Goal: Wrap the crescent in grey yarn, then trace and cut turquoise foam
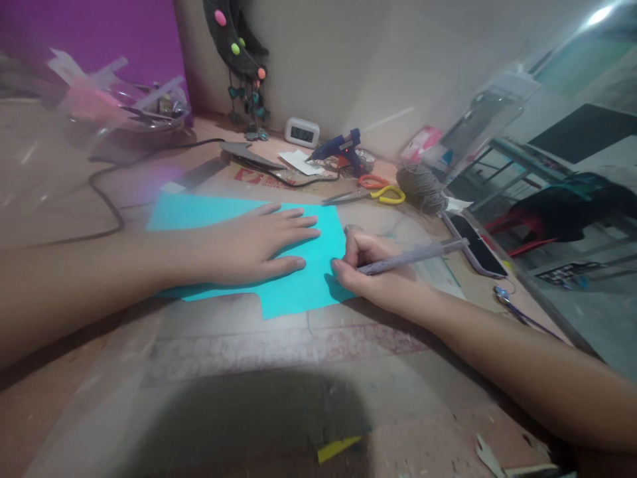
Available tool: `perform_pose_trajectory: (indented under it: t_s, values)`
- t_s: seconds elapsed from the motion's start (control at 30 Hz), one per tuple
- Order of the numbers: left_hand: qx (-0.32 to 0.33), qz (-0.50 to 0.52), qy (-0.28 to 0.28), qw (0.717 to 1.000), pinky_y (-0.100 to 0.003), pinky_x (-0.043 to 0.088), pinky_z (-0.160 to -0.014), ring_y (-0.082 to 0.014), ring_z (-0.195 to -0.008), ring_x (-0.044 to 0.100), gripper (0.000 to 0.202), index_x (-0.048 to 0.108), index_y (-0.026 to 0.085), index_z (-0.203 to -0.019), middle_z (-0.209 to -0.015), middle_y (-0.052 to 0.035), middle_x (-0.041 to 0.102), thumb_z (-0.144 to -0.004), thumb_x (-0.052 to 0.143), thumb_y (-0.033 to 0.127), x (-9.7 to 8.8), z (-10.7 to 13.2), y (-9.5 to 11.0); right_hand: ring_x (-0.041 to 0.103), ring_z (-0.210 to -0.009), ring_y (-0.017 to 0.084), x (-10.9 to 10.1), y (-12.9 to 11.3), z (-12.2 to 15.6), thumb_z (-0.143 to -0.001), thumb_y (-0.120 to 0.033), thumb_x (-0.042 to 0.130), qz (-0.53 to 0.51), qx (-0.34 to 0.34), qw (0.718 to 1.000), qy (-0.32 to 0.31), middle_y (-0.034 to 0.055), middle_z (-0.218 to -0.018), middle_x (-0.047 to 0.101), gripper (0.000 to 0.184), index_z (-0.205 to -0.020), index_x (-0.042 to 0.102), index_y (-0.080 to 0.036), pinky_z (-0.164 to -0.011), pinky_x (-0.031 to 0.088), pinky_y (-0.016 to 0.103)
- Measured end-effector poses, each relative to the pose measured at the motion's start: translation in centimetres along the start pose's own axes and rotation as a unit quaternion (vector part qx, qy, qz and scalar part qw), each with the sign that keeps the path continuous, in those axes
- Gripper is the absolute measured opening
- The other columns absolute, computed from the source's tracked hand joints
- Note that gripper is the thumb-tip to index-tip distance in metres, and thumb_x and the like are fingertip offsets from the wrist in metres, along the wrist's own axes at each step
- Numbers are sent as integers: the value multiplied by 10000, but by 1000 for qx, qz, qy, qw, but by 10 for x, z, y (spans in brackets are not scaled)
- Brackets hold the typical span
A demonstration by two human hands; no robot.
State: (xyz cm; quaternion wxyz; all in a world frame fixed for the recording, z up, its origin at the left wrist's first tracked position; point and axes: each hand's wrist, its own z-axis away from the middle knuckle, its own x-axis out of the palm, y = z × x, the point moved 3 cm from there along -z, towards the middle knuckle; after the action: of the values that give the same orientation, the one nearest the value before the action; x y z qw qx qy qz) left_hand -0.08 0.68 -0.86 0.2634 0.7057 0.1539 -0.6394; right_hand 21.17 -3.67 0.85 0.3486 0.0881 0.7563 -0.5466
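Here's the turquoise sheet (321, 279), lying mid-counter (438, 431), its notched side facing the near edge. The left hand (243, 247) lies flat across it, palm down, fingers loosely spread and gripping nothing. At the sheet's right side, the right hand (388, 282) has its fingers pinched around a pen (418, 255), tip hidden. Beyond, scissors (374, 194) lie near grey yarn (422, 188); a phone (475, 245) lines the counter's right edge; a blue glue gun (348, 149) and white clock (302, 133) sit toward the far edge.
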Motion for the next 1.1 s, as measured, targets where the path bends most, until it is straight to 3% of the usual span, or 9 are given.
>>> perform_pose_trajectory:
  t_s: [0.63, 0.83, 1.1]
  values:
    - [-4, -4, -5, 1000, -470, 106, -1292, -281, -1604, 200, 673, 384, 228, -1617, -1716, -43, 266, -1055, 331, 593, 0, 0, 0, 346, -497, 91, -2, -5, 0, -810, -252, 606, 7, -3, 1000, -10, -84, -560, 367, 265, -653, 393, -248, -478, 272, 257]
    - [0, -7, 2, 1000, -467, 102, -1295, -277, -1602, 209, 668, 387, 231, -1617, -1717, -35, 264, -1058, 323, 592, 0, 0, -1, 362, -530, 94, -5, -6, 2, -819, -267, 608, -6, -22, 999, 31, -73, -606, 389, 275, -655, 387, -249, -504, 290, 263]
    - [-6, 0, -7, 1000, -489, 118, -1291, -299, -1597, 219, 677, 396, 220, -1611, -1714, -41, 277, -1050, 337, 594, -1, 1, 1, 352, -495, 94, -3, -2, 2, -820, -280, 621, 8, 0, 1000, 0, -83, -563, 385, 277, -656, 399, -252, -469, 272, 262]
